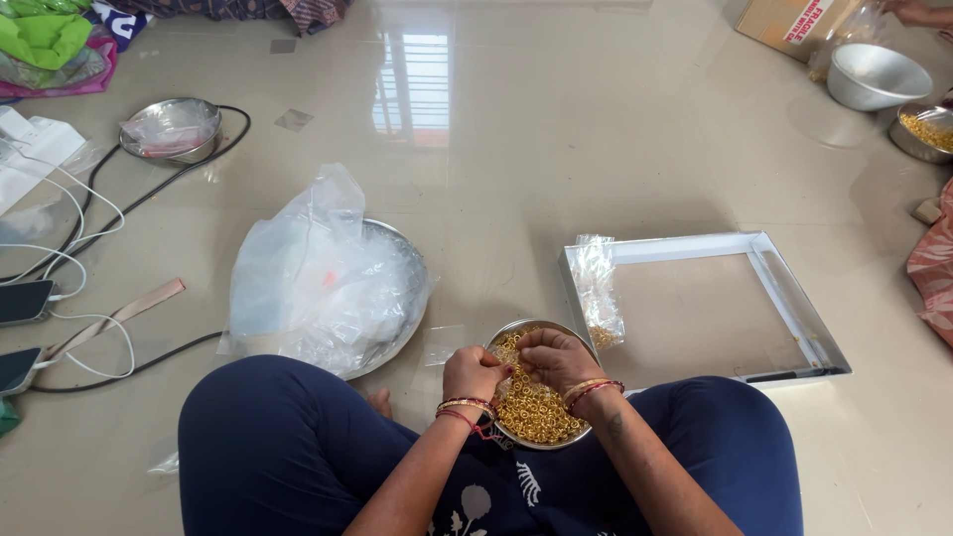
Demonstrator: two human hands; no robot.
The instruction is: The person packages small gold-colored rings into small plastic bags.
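A small steel bowl (pixel 571 331) filled with small gold rings (pixel 533 407) rests between my knees on the floor. My left hand (pixel 474 372) and my right hand (pixel 556 358) hover over it, fingertips pinched together near the bowl's left rim, on what seem to be a few rings and a bit of clear plastic. Red and gold bangles circle both wrists. What exactly sits between the fingers is too small to tell.
A large steel plate (pixel 402 248) on the left holds a heap of clear plastic bags (pixel 313 273). A shallow white-rimmed tray (pixel 784 298) on the right has a small bag of rings (pixel 599 293) over its left edge. Cables, phones, steel bowls and a cardboard box lie around; another person's hand is at top right.
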